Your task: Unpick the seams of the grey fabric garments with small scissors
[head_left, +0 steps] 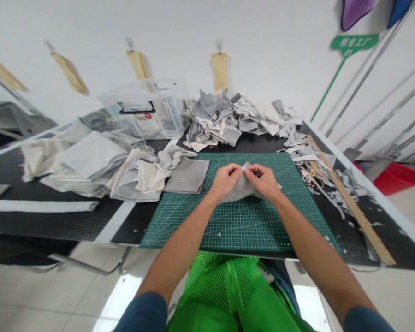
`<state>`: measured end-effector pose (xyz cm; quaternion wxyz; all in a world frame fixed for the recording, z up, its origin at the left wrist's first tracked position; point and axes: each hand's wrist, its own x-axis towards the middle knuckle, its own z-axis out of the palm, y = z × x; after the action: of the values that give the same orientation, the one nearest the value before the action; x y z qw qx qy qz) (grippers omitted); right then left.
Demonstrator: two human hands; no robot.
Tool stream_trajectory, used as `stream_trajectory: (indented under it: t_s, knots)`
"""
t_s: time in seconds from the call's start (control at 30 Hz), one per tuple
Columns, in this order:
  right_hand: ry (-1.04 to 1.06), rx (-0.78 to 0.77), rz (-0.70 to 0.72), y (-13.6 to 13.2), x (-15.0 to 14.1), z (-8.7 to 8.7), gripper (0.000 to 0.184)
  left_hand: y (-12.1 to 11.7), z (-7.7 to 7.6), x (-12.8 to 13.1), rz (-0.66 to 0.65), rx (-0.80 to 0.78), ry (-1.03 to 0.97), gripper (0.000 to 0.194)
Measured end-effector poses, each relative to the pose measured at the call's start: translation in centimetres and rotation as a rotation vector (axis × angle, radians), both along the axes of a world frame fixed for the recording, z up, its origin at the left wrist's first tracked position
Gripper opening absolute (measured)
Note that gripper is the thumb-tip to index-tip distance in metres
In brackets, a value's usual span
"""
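Observation:
A piece of grey fabric (240, 190) is held up a little over the green cutting mat (249, 226). My left hand (227, 179) pinches its upper edge from the left. Close beside it, almost touching, my right hand (263, 179) pinches the same edge, where a small pale corner shows above the fingertips. The lower part of the fabric droops toward me and rests on or near the mat. Just left of my left hand, a neat stack of grey fabric squares (186, 175) lies across the mat's edge.
Loose fabric piles (90, 157) cover the left of the black table, near a clear plastic box (148, 110). More scraps (214, 120) heap at the back. On the right lie a wooden ruler (352, 203), scissors (311, 182) and cut strips. A red bucket (399, 180) stands beyond.

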<state>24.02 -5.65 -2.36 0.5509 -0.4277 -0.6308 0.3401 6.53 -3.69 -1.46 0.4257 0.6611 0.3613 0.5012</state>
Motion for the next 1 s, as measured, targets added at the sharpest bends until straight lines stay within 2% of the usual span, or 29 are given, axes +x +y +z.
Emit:
stream_trajectory:
  t_s: [0.17,0.43,0.7,0.9,1.0]
  knots:
    - [0.109,-0.076,0.06,0.0,0.0,-0.3,0.041,-0.2,0.3,-0.1,0.01,0.0,0.009,0.026]
    - [0.077,0.035,0.054,-0.5,-0.3,0.5,0.032,-0.2,0.3,-0.3,-0.053,-0.022,0.023,0.032]
    - [0.182,-0.113,0.018,-0.2,-0.3,0.3,0.038,-0.3,0.0,-0.3,-0.166,-0.065,-0.061,0.03]
    - [0.151,-0.111,0.004,-0.1,0.4,0.7,0.026,0.1,-0.3,-0.3,-0.073,-0.08,-0.08,0.025]
    - [0.049,-0.002,-0.02,0.1,1.0,0.8,0.031,0.4,-0.3,-0.4,-0.007,-0.07,-0.081,0.023]
